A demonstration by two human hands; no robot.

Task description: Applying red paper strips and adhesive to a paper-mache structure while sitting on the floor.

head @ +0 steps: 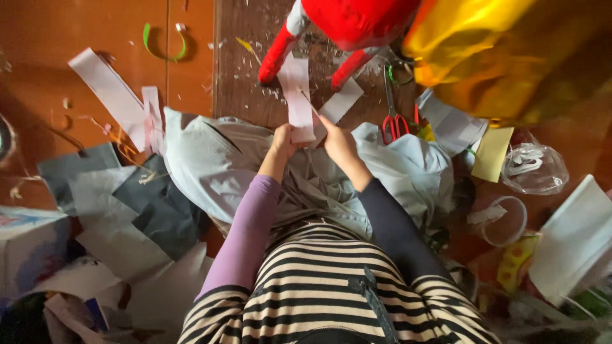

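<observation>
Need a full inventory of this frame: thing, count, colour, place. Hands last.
white paper strip: 1, white, centre, held in both hands
red plush figure: 1, red with pale parts, top centre
red-handled scissors: 1, red and metal, right of the hands
shiny gold foil sheet: 1, gold, top right
green paper ring: 1, green, top left on the floor
loose white paper strips: several, white, upper left
grey paper sheets: several, grey, left
pale yellow paper note: 1, yellow, right
clear plastic bag: 1, transparent, right
pale blue cloth: 1, over the lap
left hand: grips the strip's lower end
right hand: pinches the strip's right edge
</observation>
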